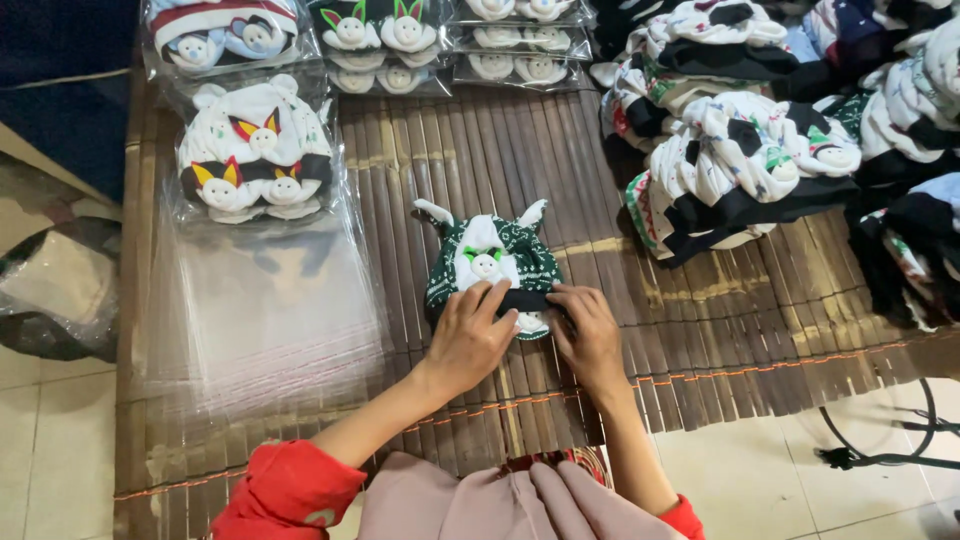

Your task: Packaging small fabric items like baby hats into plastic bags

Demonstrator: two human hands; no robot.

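Two hands press on one green hat [487, 262] lying at the middle of the bamboo mat [700, 340], toward its near edge. The left hand [468, 340] lies flat over the hat's lower left part, fingers spread and touching the black band. The right hand [590, 335] rests on the band's right end, fingertips down on the fabric. Neither hand is closed around the hat; both bear on it from above with fingers extended.

The hat is patterned green and white, with two white ears pointing up and a small white animal face at its front. A second small face shows just below the band, partly covered by the fingers.

Risks, as judged: the hat is soft and only pressed, so it could slide on the slatted mat or lose its folded shape if either hand lifts unevenly. The clear bags [260, 310] spread at the mat's left edge are slippery and overhang the side; a sleeve brushing them could push them to the floor.

Hard to make out: the hat's lower edge is hidden under both palms. The bagged hats [255, 160] at the far left corner and the loose pile [740, 170] at the far right are cut off by the frame. A black cable [880, 440] on the tiled floor runs out of view.
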